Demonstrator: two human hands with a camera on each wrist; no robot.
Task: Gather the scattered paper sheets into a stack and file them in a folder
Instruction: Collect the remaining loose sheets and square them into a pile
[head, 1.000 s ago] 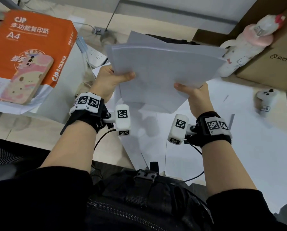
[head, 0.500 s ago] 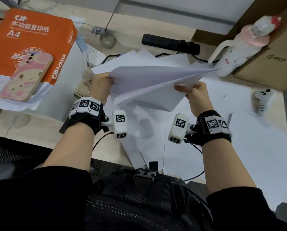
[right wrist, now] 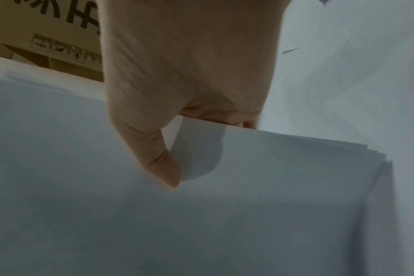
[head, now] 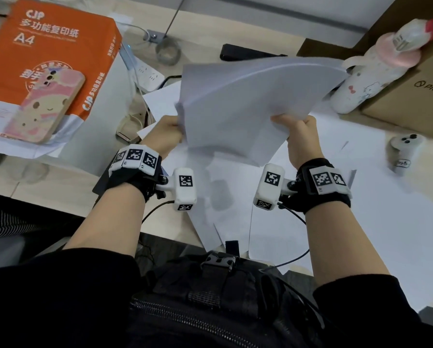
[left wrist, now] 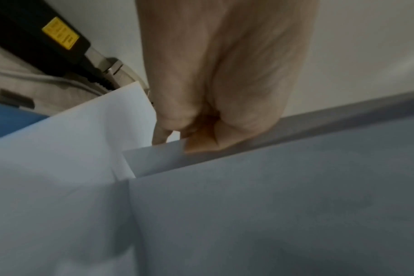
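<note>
Both hands hold a bundle of white paper sheets (head: 238,106) in the air above the desk, tilted with its far edge raised. My left hand (head: 164,131) grips the bundle's left edge; in the left wrist view its fingers (left wrist: 201,128) curl over the paper edge (left wrist: 272,205). My right hand (head: 299,133) pinches the near right edge, thumb (right wrist: 158,162) lying on top of the sheets (right wrist: 201,224). More loose sheets (head: 336,209) lie spread on the desk under and to the right of the hands. I see no folder that I can name for sure.
An orange A4 paper ream (head: 47,54) with a pink phone (head: 44,106) on it sits at the left. A white bottle with a pink cap (head: 371,71), a cardboard box (head: 416,86) and a white controller (head: 403,151) stand at the right. A power strip (head: 147,76) and a black device (head: 245,52) lie behind.
The bundle dipped flat towards the desk half a second ago and now stands tilted up again. Both hands still hold it; the right hand has moved slightly right.
</note>
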